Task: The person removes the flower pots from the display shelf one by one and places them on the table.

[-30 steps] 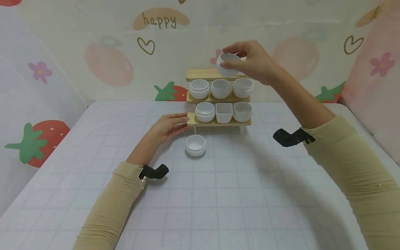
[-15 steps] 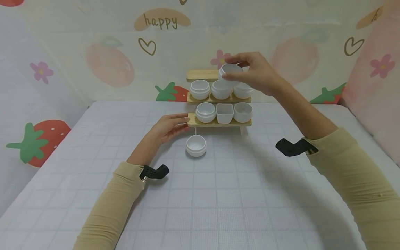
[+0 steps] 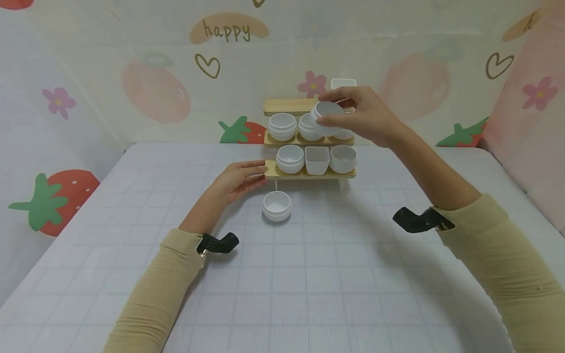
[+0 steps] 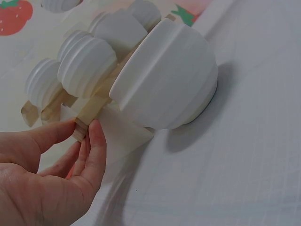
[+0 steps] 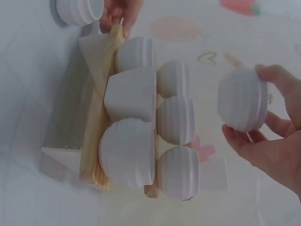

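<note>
My right hand (image 3: 364, 115) pinches a small round white pot (image 5: 242, 100) by its rim between thumb and fingers. In the head view that pot overlaps the middle tier of a three-step wooden display stand (image 3: 291, 106). At the stand's lower left, my left hand (image 3: 240, 180) pinches the end of the bottom wooden board (image 4: 91, 110). Along the bottom board sit a round pot (image 3: 290, 159), a square pot (image 3: 317, 161) and another round pot (image 3: 343, 159). Round pots (image 3: 282, 126) line the middle board, some partly hidden by the held one.
Another round white pot (image 3: 276, 206) stands on the table just in front of the stand. A square white pot (image 3: 343, 83) shows at the top board's right end, behind the right hand. The table (image 3: 282, 294) wears a checked cloth; a printed wall backdrop (image 3: 154, 88) rises behind.
My right hand has lowered the round pot from above the top board to in front of the middle tier, uncovering the square pot on top. The left hand has stayed put.
</note>
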{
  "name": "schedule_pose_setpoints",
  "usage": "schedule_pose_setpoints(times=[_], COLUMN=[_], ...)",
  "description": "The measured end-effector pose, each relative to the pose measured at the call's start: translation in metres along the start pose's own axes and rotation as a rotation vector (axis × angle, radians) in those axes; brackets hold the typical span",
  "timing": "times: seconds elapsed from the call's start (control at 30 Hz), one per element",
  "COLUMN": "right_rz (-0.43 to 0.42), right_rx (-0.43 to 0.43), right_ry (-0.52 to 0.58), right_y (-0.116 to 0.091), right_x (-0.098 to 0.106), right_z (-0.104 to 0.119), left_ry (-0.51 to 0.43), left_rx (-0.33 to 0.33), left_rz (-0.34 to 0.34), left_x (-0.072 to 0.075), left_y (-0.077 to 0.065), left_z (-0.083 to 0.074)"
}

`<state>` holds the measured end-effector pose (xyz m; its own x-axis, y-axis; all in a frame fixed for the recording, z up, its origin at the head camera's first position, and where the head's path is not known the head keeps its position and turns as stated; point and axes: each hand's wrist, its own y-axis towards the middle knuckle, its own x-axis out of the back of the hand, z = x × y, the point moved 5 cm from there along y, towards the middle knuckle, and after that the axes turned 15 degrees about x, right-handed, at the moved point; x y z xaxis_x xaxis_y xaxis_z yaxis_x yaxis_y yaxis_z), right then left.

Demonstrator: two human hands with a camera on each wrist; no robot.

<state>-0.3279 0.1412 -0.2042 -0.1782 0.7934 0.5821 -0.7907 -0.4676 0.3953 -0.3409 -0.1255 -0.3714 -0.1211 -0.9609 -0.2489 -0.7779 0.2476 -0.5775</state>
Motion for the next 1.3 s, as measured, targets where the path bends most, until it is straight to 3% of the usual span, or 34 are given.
schedule_pose_setpoints(times=[0.33,0.97,1.3], right_rz=[0.013,-0.040,-0.025], right_rx=[-0.015,-0.005,-0.045], right_ry=[0.024,0.172,0.132], right_y=[-0.012,-0.039,-0.053], right_x=[-0.007,-0.023,-0.025], right_z=[-0.006,-0.013,-0.014], left_ry=[-0.008,-0.006,0.008], left_rx=[-0.009,-0.002,0.007], left_rz=[0.010,0.007,-0.011], left_x=[0.000,-0.001,-0.001], left_y=[0.001,0.002,0.000], left_z=[0.000,-0.001,0.000])
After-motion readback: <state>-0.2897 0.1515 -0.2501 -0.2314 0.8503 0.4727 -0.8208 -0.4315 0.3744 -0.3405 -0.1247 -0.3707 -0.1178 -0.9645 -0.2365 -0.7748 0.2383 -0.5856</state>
